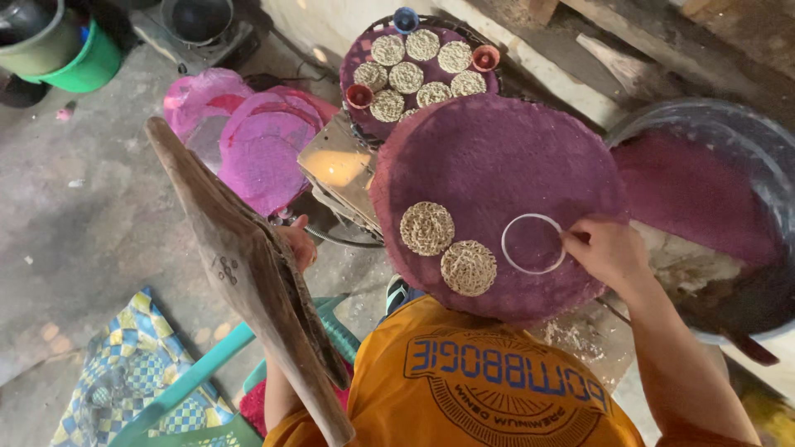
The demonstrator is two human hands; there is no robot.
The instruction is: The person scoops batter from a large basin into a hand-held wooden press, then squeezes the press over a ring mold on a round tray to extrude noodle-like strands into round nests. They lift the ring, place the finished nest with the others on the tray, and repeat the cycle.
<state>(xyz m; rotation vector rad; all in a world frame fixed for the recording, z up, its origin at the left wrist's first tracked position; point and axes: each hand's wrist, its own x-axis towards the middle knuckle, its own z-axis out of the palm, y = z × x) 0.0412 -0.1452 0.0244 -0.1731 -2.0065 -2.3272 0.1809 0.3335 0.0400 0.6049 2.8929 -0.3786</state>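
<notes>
Far left: I see a green bucket (pixel 79 62) on the concrete floor (pixel 91 215) and a blue-and-yellow checked cloth (pixel 124 372) lower down, both well apart from my work.
Left hand: my left hand (pixel 296 244) is closed around a long wooden board (pixel 248 273), tilted up on edge, I judge to keep it off the mat.
Pink mats: a loose stack of round pink mats (pixel 257 141) lies behind the board, overlapping.
Middle: a big round purple mat (pixel 497 190) lies flat in front of me with two woven noodle nests (pixel 427 228) side by side, touching, near its front edge.
Back tray: a farther round tray (pixel 361 62) carries more nests in close rows and small cups at its edge.
Right hand: my right hand (pixel 604 248) pinches the rim of a clear ring (pixel 533 243), set flat on the mat just beside the nests, probably as a mould.
Far right: a large metal basin (pixel 704 124) holds purple dough.
Labels: none visible on any container.
</notes>
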